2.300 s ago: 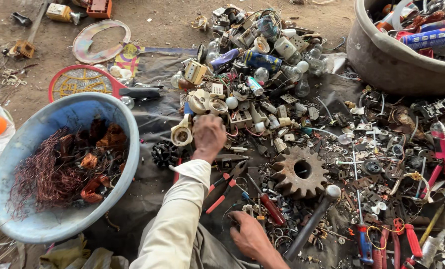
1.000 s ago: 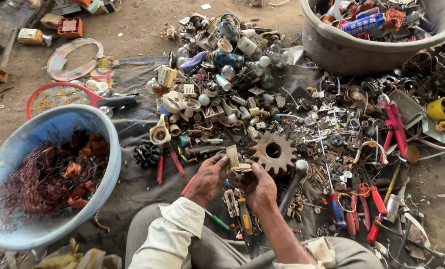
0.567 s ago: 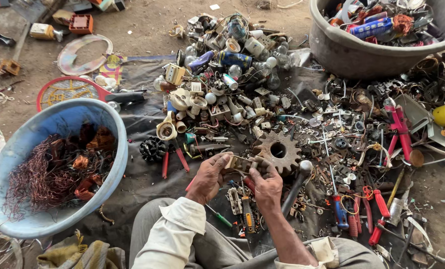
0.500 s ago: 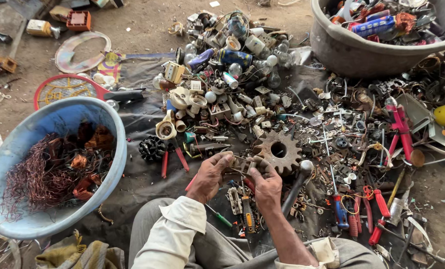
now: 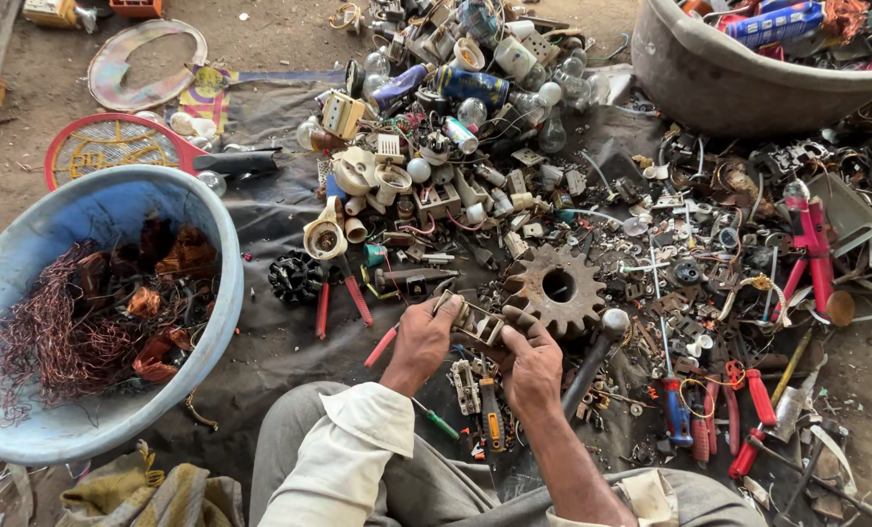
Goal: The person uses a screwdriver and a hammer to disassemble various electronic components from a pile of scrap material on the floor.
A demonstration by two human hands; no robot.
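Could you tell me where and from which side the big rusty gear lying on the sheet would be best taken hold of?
Probably by its centre hole and rim. The rusty gear lies flat, teeth outward, with its round hole open upward. Come from above on its far side, since the right hand and hammer crowd the near edge.

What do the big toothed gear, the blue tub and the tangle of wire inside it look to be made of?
Gear: probably steel or iron, with a dull brown, rusty-looking surface and no shine.
Blue tub: seemingly plastic, given its uniform pale blue colour and its scuffed, dirty matte wall.
Wire tangle: likely copper, as the thin strands are reddish-brown with a faint metallic gleam.
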